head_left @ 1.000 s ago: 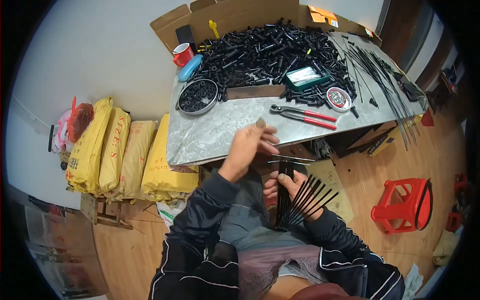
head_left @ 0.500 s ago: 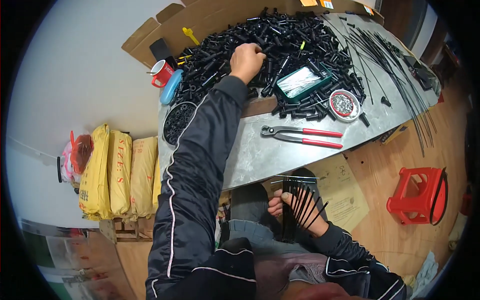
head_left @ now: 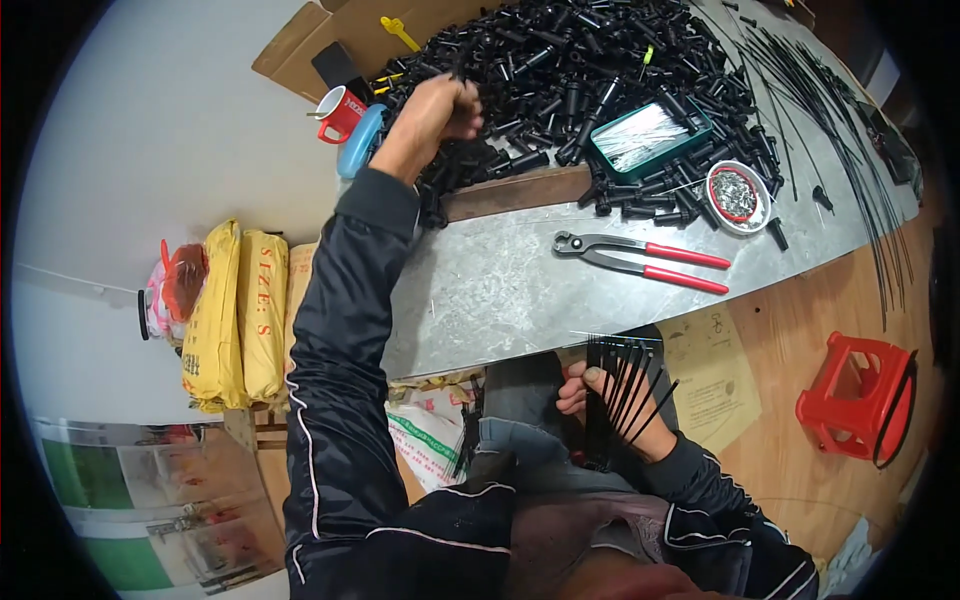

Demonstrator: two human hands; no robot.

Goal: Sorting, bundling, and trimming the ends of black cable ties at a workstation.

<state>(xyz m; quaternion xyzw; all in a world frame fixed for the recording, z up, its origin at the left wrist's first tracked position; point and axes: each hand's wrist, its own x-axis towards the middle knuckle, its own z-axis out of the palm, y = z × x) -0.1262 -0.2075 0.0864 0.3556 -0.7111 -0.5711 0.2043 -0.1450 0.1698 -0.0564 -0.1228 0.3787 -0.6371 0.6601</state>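
My left hand point(head_left: 432, 112) hovers over the left part of a large heap of black tubular plastic parts point(head_left: 520, 85). Its fingers are curled but smeared by motion, and whether they hold a part cannot be made out. Over my lap, just off the table's near edge, my right hand point(head_left: 645, 418) is closed round a fanned bundle of thin black rods point(head_left: 598, 415). A few thin pale strips lie across the rods' upper ends. On the table, red-handled pincers point(head_left: 640, 262) lie beyond that hand.
A wooden block point(head_left: 520, 192) edges the heap. Nearby are a green tray point(head_left: 630, 168) of pale strips, a round tub point(head_left: 765, 205) of small metal pieces, and a red mug point(head_left: 343, 115). Long black rods point(head_left: 850, 150) overhang at right. A red stool point(head_left: 855, 395) and yellow sacks point(head_left: 262, 320) stand below.
My left hand has moved left across the heap. The view has shifted, so the table things sit farther right. My right hand still holds the rods.
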